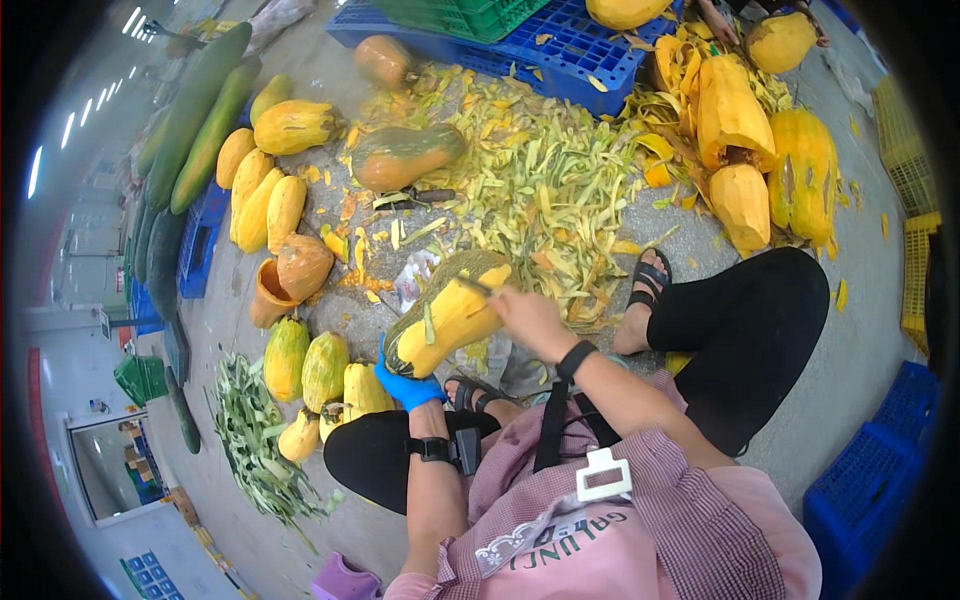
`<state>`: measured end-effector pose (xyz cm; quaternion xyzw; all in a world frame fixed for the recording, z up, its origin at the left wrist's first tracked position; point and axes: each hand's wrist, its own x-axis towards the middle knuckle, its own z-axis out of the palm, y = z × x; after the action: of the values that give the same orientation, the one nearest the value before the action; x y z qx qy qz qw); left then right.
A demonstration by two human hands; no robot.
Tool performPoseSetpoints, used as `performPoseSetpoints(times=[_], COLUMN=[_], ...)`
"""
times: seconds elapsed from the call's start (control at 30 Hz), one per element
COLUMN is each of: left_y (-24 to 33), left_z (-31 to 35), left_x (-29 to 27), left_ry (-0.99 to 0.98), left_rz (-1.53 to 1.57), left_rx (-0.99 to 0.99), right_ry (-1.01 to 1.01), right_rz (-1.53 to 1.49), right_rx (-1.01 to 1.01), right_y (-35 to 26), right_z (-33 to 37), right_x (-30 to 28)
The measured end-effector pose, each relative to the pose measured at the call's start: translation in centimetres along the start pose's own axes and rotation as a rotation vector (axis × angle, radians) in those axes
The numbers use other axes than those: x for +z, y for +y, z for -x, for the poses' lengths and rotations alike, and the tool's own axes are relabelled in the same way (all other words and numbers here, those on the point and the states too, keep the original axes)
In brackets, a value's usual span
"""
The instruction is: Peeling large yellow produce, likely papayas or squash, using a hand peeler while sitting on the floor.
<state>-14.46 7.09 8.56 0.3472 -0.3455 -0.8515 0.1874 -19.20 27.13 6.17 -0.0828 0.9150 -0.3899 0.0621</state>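
My left hand (408, 386), in a blue glove, grips the lower end of a long squash (440, 338) held over my lap. Yellow flesh is bare along the squash's upper face, while mottled green skin remains on its far and left sides. My bare right hand (527, 318) is closed on a peeler, whose dark blade end (474, 287) rests against the squash near its far end; the handle is hidden in my fingers. A thin strip of green peel (428, 325) clings to the flesh. Under the squash lies a crumpled clear plastic bag (508, 366), partly covered.
Peel scraps (545, 200) cover the floor ahead. An unpeeled squash (408, 157) lies beyond, and several yellow peeled squashes (286, 212) stand at left. Large peeled squashes (800, 175) are at right, near another person's hand (718, 20). A blue pallet (570, 60) bounds the far side.
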Motion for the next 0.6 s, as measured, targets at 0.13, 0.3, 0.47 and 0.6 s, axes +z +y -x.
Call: performPoseSetpoints(times=[0.13,0.3,0.47,0.6], left_y=[-0.6,0.2,-0.3,0.0], left_z=[-0.2,-0.2,0.2,0.2], left_x=[0.1,-1.2,-0.8,-1.7], left_ry=[-0.010,0.026,0.036,0.054], left_rz=[0.001,-0.003,0.000,0.004], left_rx=[-0.016,-0.013,-0.026,-0.008], right_ry=[-0.177,-0.133,0.194,0.009], right_rz=[0.299,-0.073,0.054,0.039], right_rx=[0.104,0.046,-0.084,0.209], right_y=[7.6,-0.1,5.2,4.6], right_z=[0.4,-1.4,-1.3,-0.8], right_x=[-2.1,0.0,0.2,-0.3])
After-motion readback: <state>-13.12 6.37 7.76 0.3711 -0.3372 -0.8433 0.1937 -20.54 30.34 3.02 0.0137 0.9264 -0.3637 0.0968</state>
